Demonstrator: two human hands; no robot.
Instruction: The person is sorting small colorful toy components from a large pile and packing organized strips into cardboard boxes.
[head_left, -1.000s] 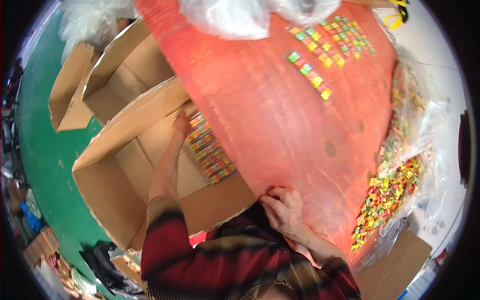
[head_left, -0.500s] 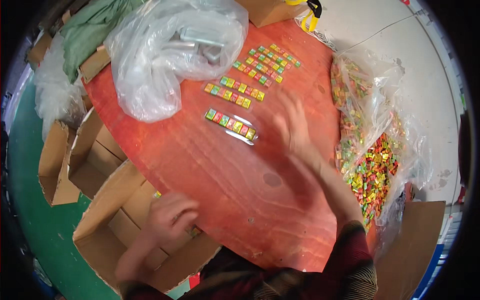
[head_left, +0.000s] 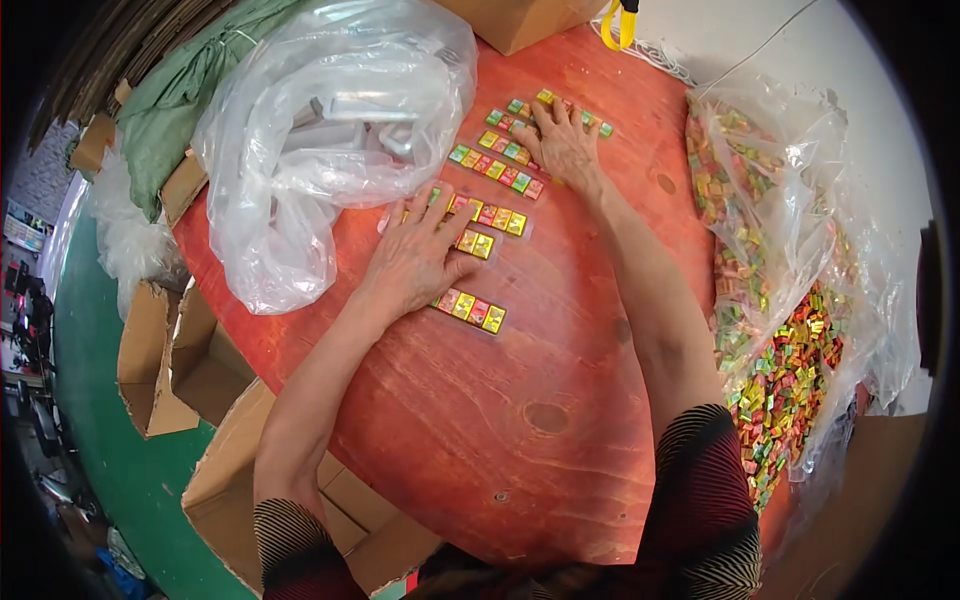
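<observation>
My left hand (head_left: 412,255) lies palm down with its fingers spread over several clear trays. Each tray holds a row of small, square, brightly wrapped pieces. Beneath its fingertips are two neighbouring trays, partly covered, one of them a longer tray (head_left: 503,219). By the thumb and heel of that hand, the nearest tray (head_left: 470,311) shows only its right part. Farther back, my right hand (head_left: 565,150) rests with fingers apart on the far group of filled trays, hiding some of them. One uncovered tray (head_left: 497,171) sits between the two hands. Neither hand grips anything that I can see.
A red, curved-edge table (head_left: 430,420) carries the trays. At left on it sits a clear plastic bag (head_left: 275,190) of clear trays. Loose wrapped pieces (head_left: 785,375) spill from another bag on the right. Open cardboard boxes (head_left: 225,490) stand along the left edge; another box (head_left: 530,22) is behind.
My left hand has moved from above the cardboard box up to the trays and spread its fingers. My right hand has reached farther away, onto the far trays. The view has shifted slightly.
</observation>
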